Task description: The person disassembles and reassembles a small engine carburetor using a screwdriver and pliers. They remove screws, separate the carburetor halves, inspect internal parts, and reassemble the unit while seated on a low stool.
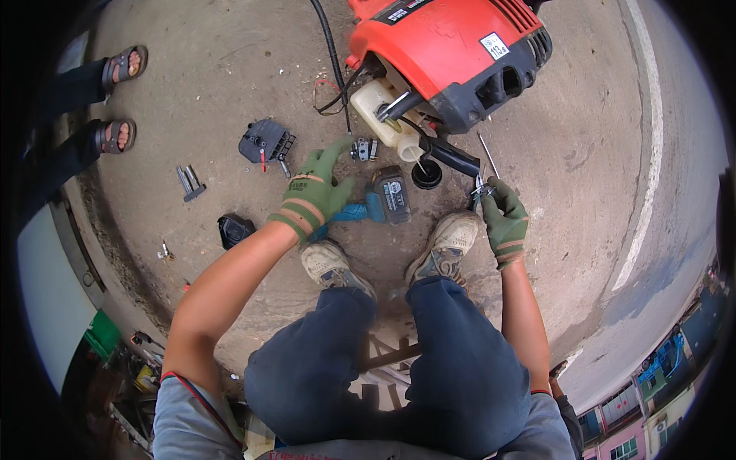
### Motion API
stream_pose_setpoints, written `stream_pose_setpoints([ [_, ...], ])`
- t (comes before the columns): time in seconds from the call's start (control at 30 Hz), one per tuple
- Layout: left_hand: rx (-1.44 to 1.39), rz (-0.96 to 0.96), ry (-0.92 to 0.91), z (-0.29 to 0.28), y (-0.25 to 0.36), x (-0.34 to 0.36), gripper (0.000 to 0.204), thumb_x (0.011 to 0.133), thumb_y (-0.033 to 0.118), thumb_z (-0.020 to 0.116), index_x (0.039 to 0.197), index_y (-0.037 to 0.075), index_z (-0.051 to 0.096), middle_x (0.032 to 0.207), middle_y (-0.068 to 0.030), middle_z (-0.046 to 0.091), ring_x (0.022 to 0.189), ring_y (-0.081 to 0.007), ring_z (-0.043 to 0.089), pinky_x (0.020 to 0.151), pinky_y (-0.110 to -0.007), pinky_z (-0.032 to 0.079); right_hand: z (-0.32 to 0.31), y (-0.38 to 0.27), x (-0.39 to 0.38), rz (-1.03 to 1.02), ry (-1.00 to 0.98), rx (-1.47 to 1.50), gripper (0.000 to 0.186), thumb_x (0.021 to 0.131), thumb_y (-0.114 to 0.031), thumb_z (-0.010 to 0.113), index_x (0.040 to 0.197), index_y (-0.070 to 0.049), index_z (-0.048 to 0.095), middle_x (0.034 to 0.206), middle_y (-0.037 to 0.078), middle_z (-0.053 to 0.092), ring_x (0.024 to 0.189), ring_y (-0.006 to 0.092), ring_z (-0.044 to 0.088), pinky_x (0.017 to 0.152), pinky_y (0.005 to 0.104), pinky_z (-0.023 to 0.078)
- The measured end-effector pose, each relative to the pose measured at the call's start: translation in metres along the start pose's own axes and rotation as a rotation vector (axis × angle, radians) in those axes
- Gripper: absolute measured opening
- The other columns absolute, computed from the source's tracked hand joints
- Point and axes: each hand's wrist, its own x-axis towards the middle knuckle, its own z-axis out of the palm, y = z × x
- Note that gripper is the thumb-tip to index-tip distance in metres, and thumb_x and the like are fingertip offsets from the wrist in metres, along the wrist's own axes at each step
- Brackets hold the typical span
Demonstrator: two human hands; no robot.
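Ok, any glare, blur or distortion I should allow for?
Head view: soft daylight, no strong glare on the red engine cover; head view: the white painted line bows at the right; head view: left hand and right hand fairly clear, the right's small metal part too tiny to make out.

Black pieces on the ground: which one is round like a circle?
The black cap, beside the open neck of the white tank. Its rim is circular, while the black housing and black cover, both farther left, have uneven shapes.
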Motion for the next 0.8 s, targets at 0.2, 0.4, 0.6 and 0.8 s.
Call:
stream_pose_setpoints([
  [0.2,0.331,0.062,-0.016,0.030,0.001,0.031,0.073,0.086,0.026,0.075,0.152,0.029,0.044,0.131,-0.0278,0.052,0.110,-0.0468,0.062,0.092,-0.054,0.054,0.038,0.043,0.025,0.053,-0.022,-0.004,0.040,0.095,-0.004,0.070,0.135,-0.002,0.065,0.112,0.006,0.074,0.098,0.0108,0.067,0.088,0.0265,0.055],
  [0.4,0.333,0.007,0.007,0.035,0.003,0.045,0.067,0.088,0.025,0.074,0.149,0.032,0.048,0.124,-0.0255,0.053,0.113,-0.0464,0.062,0.091,-0.055,0.055,0.045,0.053,0.020,-0.017,0.001,0.039,0.040,0.096,-0.005,0.069,0.135,0.000,0.065,0.114,0.007,0.073,0.099,0.0113,0.067,0.089,0.0270,0.054],
  [0.6,0.409,0.017,0.028,0.044,-0.008,0.049,0.064,0.087,0.018,0.073,0.147,0.030,0.052,0.125,-0.0242,0.053,0.110,-0.0456,0.065,0.091,-0.052,0.057,0.050,0.040,0.008,0.021,-0.010,0.065,0.037,0.097,-0.005,0.068,0.133,0.002,0.065,0.115,0.006,0.073,0.099,0.0102,0.066,0.087,0.0268,0.055],
  [0.8,0.301,0.044,0.107,0.059,-0.027,0.060,0.059,0.082,0.024,0.078,0.138,0.029,0.060,0.122,-0.0227,0.053,0.113,-0.0446,0.062,0.093,-0.053,0.054,0.041,0.053,0.023,-0.164,-0.041,-0.445,0.043,0.092,-0.021,0.073,0.133,-0.010,0.068,0.104,0.014,0.074,0.091,0.0255,0.070,0.084,0.0388,0.055],
])
